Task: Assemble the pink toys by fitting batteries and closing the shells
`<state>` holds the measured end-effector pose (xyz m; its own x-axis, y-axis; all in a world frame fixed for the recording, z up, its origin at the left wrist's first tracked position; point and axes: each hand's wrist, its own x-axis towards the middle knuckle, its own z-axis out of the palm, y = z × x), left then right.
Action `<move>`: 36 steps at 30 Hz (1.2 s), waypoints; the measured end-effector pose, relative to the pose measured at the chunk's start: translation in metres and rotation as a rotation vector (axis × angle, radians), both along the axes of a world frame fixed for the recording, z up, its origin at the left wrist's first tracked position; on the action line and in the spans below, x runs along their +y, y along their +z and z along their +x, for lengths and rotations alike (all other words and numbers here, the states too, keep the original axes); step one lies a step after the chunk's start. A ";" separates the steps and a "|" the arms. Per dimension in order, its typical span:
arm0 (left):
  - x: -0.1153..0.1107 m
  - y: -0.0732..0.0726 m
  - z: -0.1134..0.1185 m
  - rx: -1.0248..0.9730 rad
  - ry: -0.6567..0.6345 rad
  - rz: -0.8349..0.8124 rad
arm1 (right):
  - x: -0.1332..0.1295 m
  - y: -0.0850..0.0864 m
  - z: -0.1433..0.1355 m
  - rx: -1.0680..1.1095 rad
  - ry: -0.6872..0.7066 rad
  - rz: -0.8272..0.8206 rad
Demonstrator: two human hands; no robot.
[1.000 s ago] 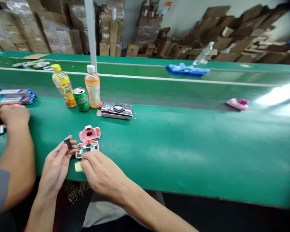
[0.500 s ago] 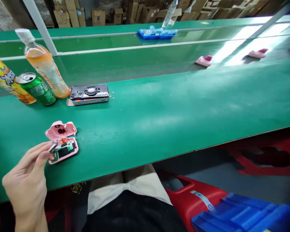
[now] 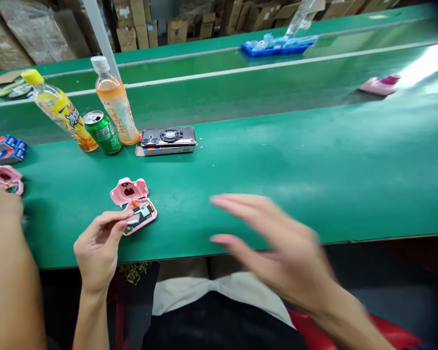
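Half a second ago only the left hand showed; since then the right hand (image 3: 273,248) has swept into view, blurred, fingers spread and holding nothing, above the near edge of the green table (image 3: 314,170), well to the right of the work. The left hand (image 3: 98,245) has stayed at the opened pink toy's lower shell (image 3: 141,215), its thumb and forefinger pinched together on a small silvery part (image 3: 132,221) at the shell's left edge. That shell lies open side up with a green circuit board and dark parts inside. Its pink front cover (image 3: 128,190) lies just behind it, touching or nearly so, inner side up.

Farther back stand a green can (image 3: 102,132), opened at the top, an orange drink bottle (image 3: 116,104) with a white cap, partly full, and a yellow-capped bottle (image 3: 62,113) of yellow drink, close together. Just right of them lies a flat dark device (image 3: 168,138) on a card. At the left edge a co-worker's arm (image 3: 7,272) reaches toward another pink shell (image 3: 3,177). A blue tray (image 3: 277,44) with a clear bottle standing on it rests on the far belt.
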<state>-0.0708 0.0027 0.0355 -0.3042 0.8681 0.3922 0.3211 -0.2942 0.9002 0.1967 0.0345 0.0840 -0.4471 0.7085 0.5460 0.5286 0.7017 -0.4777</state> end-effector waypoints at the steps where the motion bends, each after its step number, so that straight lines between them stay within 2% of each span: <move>1: 0.000 0.000 0.002 -0.007 -0.003 0.011 | 0.010 0.002 -0.017 -0.014 0.121 -0.011; 2: 0.001 0.000 0.004 -0.022 -0.006 0.018 | 0.020 0.003 -0.035 -0.041 0.258 -0.047; 4: 0.002 -0.002 0.006 -0.067 -0.017 0.028 | 0.040 0.004 -0.070 -0.123 0.436 -0.164; 6: 0.003 -0.004 0.007 -0.117 -0.017 0.013 | 0.052 0.004 -0.095 -0.184 0.471 -0.276; 8: 0.004 -0.006 0.007 -0.141 -0.003 0.022 | 0.058 0.003 -0.104 -0.178 0.457 -0.329; 11: 0.004 -0.006 0.006 -0.114 0.007 0.073 | 0.064 0.002 -0.102 -0.113 0.462 -0.342; 13: 0.003 -0.005 0.005 -0.015 0.002 0.040 | 0.068 0.000 -0.098 -0.064 0.474 -0.344; 16: 0.001 -0.003 0.003 0.250 0.049 -0.047 | 0.075 -0.004 -0.096 0.015 0.430 -0.415; 20: 0.003 -0.004 0.007 0.559 0.199 -0.040 | 0.077 -0.010 -0.091 0.065 0.420 -0.477; 27: 0.006 -0.009 0.014 0.527 0.339 -0.059 | 0.065 -0.021 -0.083 -0.138 0.368 -0.239; 32: 0.004 -0.007 0.018 0.425 0.363 -0.152 | 0.051 -0.021 -0.091 -0.232 0.300 -0.193; 36: 0.003 -0.007 0.019 0.433 0.360 -0.161 | 0.045 -0.019 -0.096 -0.302 0.323 -0.170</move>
